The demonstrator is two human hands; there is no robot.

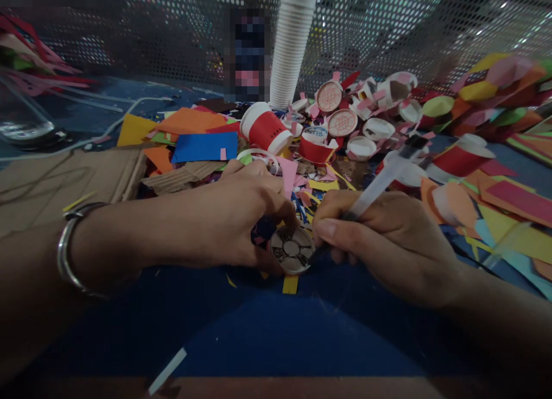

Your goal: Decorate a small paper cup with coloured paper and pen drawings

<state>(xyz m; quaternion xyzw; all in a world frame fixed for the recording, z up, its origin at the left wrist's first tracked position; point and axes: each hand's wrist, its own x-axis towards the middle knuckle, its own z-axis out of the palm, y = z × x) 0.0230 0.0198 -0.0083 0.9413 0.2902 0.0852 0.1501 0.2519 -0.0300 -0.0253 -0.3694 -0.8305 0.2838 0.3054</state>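
My left hand pinches the rim of a cut-off paper cup bottom on the blue table. Its round white face carries black drawn marks around a plain centre disc. In my right hand is a marker pen with a translucent barrel and a dark end. The pen's dark tip meets the right edge of the disc. A yellow paper strip sticks out below the cup bottom. My left fingers partly cover its left side.
Behind my hands lie a red and white paper cup, blue paper and several cut cup bottoms. A tall cup stack stands by the perforated metal screen. Cardboard is left; a white strip lies in front.
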